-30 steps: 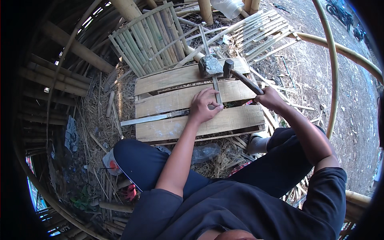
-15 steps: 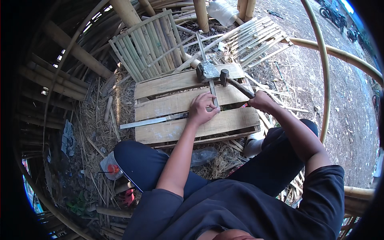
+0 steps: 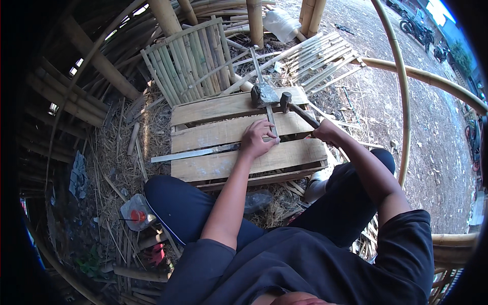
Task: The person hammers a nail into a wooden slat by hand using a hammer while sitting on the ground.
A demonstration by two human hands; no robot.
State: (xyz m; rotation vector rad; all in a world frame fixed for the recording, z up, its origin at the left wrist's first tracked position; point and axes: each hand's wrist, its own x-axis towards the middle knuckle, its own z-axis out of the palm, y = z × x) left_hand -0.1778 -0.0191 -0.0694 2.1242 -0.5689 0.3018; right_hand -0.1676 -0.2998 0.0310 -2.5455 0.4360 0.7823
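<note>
A long narrow flat strip (image 3: 271,118) lies across a low slatted wooden crate (image 3: 213,169), running away from me under a rough grey stone (image 3: 264,95). My left hand (image 3: 258,139) rests on the crate's middle boards, thumb and fingers pinched at the near end of this strip. In my closed right hand (image 3: 327,133) is the wooden handle of a hammer (image 3: 305,118). Its dark metal head sits just right of the stone, over the crate's far boards; whether it touches them I cannot tell. Left of my left hand, another flat strip (image 3: 190,154), pale grey, juts past the crate's edge.
Beyond the crate a bamboo slat panel (image 3: 190,58) leans upright, and another slatted panel (image 3: 323,58) lies to its right. A curved bamboo pole (image 3: 400,91) rises at right. By my left knee is a clear plastic container (image 3: 138,213) with something orange-red. Bamboo scraps litter the ground.
The view has shifted slightly. My right hand and the hammer have come a little nearer to me and to the left. My left hand keeps its pinch on the strip's end.
</note>
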